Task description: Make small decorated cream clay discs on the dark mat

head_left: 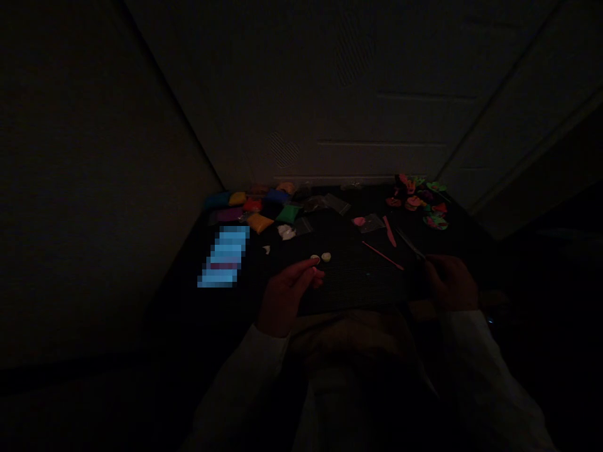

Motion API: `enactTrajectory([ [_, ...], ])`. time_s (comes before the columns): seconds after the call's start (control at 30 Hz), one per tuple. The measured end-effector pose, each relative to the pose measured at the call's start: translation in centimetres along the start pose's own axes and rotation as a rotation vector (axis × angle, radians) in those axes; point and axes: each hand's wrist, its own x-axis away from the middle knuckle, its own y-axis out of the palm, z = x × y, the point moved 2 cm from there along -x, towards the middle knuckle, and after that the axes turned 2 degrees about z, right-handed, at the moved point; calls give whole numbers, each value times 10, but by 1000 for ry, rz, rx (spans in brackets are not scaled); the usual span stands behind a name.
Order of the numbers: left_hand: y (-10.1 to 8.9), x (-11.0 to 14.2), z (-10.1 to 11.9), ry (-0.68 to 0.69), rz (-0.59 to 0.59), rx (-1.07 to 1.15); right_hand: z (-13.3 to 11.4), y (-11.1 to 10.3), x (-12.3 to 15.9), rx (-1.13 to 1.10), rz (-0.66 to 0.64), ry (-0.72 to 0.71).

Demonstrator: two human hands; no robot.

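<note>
The scene is very dark. My left hand (285,298) hovers over the near edge of a black mat (358,276), fingers curled, the fingertips touching or pinching a small pale clay piece (315,258). A second pale round piece (326,256) lies just right of it on the mat. My right hand (450,282) is closed around a thin dark tool (411,245) that points up and left. A thin pink stick (382,256) lies on the mat between my hands.
Coloured clay packets (257,210) lie at the back left, a white lump (286,232) near them. A pink knife tool (390,231) and pink clay in a clear bag (363,221) sit at the back. Bright clay shapes (421,201) lie at the back right. A glowing blurred screen (223,257) lies at the left.
</note>
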Motion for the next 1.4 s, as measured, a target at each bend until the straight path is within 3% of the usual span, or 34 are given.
enactTrajectory([
  [0.13, 1, -3, -4, 79, -17, -133, 5, 8, -11, 33, -107, -68],
  [0.37, 14, -2, -21, 324, -137, -458, -38, 38, -12, -24, -304, -225],
  [0.57, 33, -2, -31, 517, -227, -709, -50, 46, 2, -77, -293, -238],
  [0.83, 22, 26, -17, 688, -283, -1053, -39, 35, 9, -109, -193, -200],
  [1.07, 31, 20, -9, 638, -246, -1257, -39, 37, 10, -127, -178, -191],
  [1.4, 23, 30, -9, 640, -291, -1256, -46, 32, 11, -138, -189, -183],
])
